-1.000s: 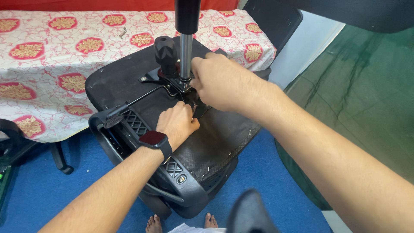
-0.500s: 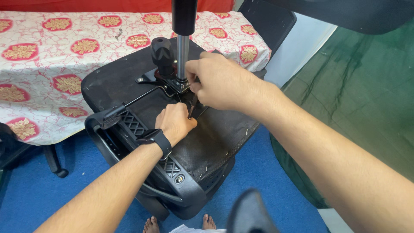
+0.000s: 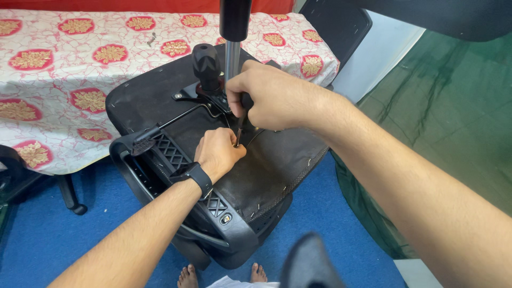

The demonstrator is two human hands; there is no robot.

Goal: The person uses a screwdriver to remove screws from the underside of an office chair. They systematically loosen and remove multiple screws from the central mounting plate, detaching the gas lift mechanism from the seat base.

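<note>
The right hand (image 3: pixel 274 98) is clenched around a screwdriver (image 3: pixel 241 124) pointing down at the upturned office chair seat (image 3: pixel 277 160); the left hand (image 3: pixel 218 152) rests fisted just beside its tip, its grasp indiscernible.

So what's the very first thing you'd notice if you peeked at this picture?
Two bare hands meet in the middle, over an upside-down black office chair. The right hand grips a thin dark tool pointing down at the underside of the seat, beside the shiny metal post, and the left hand, with a black wristwatch, rests just under it. Behind lies a white cloth with red and gold flowers.
</note>
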